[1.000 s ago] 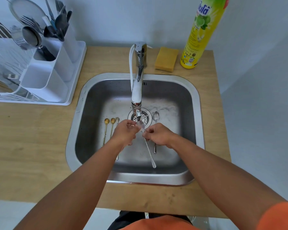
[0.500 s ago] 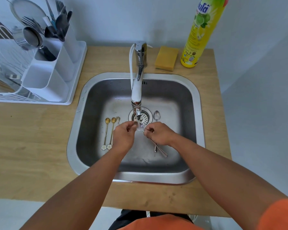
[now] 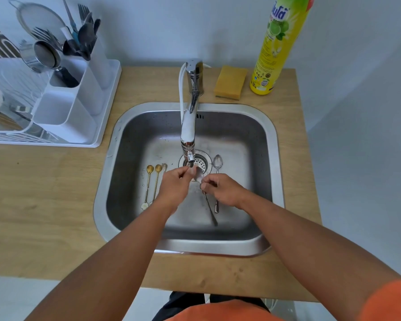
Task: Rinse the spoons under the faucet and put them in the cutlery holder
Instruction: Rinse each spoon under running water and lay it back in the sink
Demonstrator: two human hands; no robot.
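Your light wooden table [image 3: 56, 205] carries the square stainless-steel sink [image 3: 273, 158], and away at the far left stands the white plastic cutlery holder [image 3: 65, 112], so your left hand [image 3: 174, 188] is the nearer one for the drop-off. The chrome faucet [image 3: 190, 117] points straight down at the work. Your right hand [image 3: 225, 191] pinches the long silver spoon [image 3: 198, 176] at the neck, bowl up under the spout, handle running back toward you; your left hand's fingers [image 3: 183, 171] close on the bowl. It looks wet and shiny. Two small gold spoons [image 3: 152, 184] and a short silver spoon [image 3: 217, 163] wait on the sink floor.
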